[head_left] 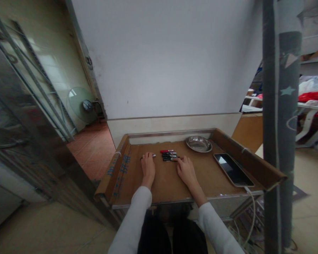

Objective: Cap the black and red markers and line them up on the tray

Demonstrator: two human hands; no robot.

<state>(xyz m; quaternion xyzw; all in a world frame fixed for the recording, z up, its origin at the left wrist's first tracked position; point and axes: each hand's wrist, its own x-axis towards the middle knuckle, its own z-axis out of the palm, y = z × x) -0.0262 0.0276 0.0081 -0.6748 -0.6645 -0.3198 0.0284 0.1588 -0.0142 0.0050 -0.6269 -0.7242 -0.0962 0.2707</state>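
Note:
Several marker pens lie side by side at the middle of a cardboard-lined tray table (166,183). The farthest is a red marker pen (166,151), and the nearer ones are black marker pens (169,156). My right hand (186,170) has its fingers closed on the right end of the nearest black marker pen (169,159). To the left, my left hand (148,167) is closed over another marker pen (154,155), whose two ends poke out on either side of the fingers. Its middle is hidden beneath them.
A round steel dish (199,144) sits at the back right of the tray. In front of it lies a tablet (233,170) with a white cable (253,211) running off the edge. Raised cardboard sides (250,162) border the tray. A wrapped grey post (278,141) stands to the right.

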